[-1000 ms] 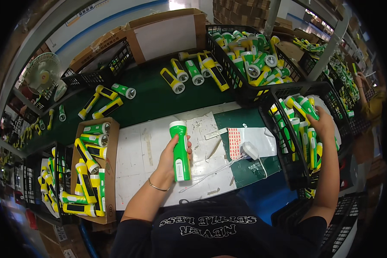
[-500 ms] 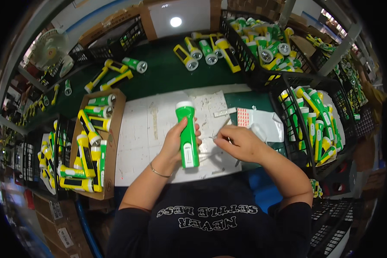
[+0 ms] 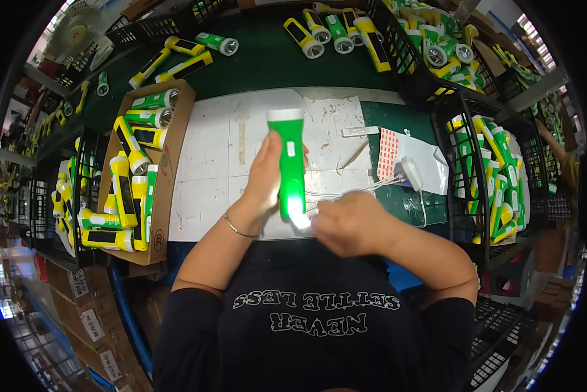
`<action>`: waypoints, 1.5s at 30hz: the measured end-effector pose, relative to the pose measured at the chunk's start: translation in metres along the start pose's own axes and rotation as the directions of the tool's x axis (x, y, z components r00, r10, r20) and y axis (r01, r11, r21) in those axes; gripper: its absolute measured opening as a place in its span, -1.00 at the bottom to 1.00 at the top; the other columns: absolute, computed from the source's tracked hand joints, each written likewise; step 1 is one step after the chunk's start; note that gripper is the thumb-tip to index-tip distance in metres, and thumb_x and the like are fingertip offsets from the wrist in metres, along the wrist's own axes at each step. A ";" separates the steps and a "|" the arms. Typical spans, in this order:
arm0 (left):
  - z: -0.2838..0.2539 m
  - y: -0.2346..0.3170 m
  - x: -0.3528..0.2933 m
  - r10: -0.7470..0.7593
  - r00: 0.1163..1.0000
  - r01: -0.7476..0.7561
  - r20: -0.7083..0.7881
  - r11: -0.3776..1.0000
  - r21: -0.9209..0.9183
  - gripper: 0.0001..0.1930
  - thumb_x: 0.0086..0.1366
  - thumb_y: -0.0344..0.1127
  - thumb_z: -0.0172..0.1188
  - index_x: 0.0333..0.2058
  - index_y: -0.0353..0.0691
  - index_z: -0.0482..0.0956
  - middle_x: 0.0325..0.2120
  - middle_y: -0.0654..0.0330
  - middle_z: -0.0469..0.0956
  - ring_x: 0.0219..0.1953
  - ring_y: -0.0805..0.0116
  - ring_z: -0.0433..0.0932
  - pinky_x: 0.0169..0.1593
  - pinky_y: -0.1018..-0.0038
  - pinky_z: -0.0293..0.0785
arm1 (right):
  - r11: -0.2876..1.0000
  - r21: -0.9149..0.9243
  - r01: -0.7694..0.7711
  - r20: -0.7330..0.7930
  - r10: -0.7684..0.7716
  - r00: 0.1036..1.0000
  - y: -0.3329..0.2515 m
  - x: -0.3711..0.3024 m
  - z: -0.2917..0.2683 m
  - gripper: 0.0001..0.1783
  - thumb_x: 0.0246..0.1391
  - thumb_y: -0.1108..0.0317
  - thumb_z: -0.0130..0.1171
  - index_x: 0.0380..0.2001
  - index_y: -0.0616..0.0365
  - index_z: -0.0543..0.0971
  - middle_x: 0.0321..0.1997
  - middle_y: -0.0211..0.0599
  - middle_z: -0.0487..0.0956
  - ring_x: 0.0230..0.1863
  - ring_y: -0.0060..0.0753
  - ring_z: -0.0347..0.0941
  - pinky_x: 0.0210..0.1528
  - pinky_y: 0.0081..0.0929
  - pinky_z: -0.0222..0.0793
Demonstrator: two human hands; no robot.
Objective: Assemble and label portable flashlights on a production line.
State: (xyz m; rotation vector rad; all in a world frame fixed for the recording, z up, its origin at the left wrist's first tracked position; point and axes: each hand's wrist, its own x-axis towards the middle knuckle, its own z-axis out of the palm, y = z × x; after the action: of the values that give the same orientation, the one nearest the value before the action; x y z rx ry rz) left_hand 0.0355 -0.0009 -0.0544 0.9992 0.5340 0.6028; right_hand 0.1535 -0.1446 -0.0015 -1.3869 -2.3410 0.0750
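In my left hand (image 3: 262,171) is a green flashlight (image 3: 292,140) with a white head, standing roughly upright over the white work surface (image 3: 205,140). The fingers wrap round its body and a white button faces up. A bright white glow shows at its lower end. My right hand (image 3: 349,224), smeared by motion, is closed beside that glowing end; whatever its fingertips pinch is hidden. A white charger plug (image 3: 410,174) lies to the right, and its thin white cable (image 3: 362,189) runs left toward the flashlight and my right hand.
On the left stands a cardboard box (image 3: 176,140) of yellow and green flashlights. Black crates (image 3: 466,111) with more flashlights line the right side. Several flashlights (image 3: 304,39) lie on the green table at the back. A silver bag (image 3: 430,153) lies near the plug.
The flashlight has turned so its button faces up, and its lower end now glows. My right hand has moved down and closer to that end. The whole view has shifted.
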 end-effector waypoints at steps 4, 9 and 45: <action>-0.006 0.011 0.007 -0.021 1.000 0.022 0.012 0.997 -0.076 -0.38 0.29 0.28 -0.34 -0.28 -0.23 0.39 -0.54 0.16 0.45 -0.55 0.47 0.40 -0.48 0.59 0.36 | 0.982 0.129 0.137 -0.005 -0.137 0.991 -0.021 -0.016 0.022 -0.73 -0.13 0.13 0.19 -0.65 -0.02 0.38 -0.64 -0.39 0.31 -0.72 -0.32 0.34 -0.69 -0.41 0.26; 0.008 0.009 -0.003 0.012 0.995 0.012 0.100 0.971 -0.238 -0.65 0.32 -0.09 -0.03 -0.10 -0.25 0.26 -0.37 0.14 0.45 -0.42 0.44 0.45 -0.36 0.52 0.45 | 0.821 0.353 -0.448 -0.189 0.532 0.826 0.009 0.019 0.027 -0.57 -0.22 0.18 0.36 -0.73 0.09 0.30 -0.69 -0.34 0.32 -0.70 -0.28 0.27 -0.64 -0.40 0.17; -0.065 0.031 -0.036 -0.365 0.885 0.362 0.288 0.930 0.066 -0.31 0.04 -0.39 0.05 0.18 -0.30 0.04 -0.25 0.05 0.40 -0.21 0.22 0.46 -0.16 0.32 0.47 | 0.708 0.375 -0.598 0.039 0.632 0.774 0.055 0.022 0.069 -0.65 -0.12 0.18 0.25 -0.25 0.08 0.52 -0.38 -0.36 0.52 -0.40 -0.35 0.47 -0.30 -0.43 0.39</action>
State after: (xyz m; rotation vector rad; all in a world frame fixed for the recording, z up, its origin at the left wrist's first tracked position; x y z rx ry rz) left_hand -0.0398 0.0267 -0.0502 0.9469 0.4418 0.1089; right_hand 0.1637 -0.0873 -0.0711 -1.8513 -1.5701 0.6015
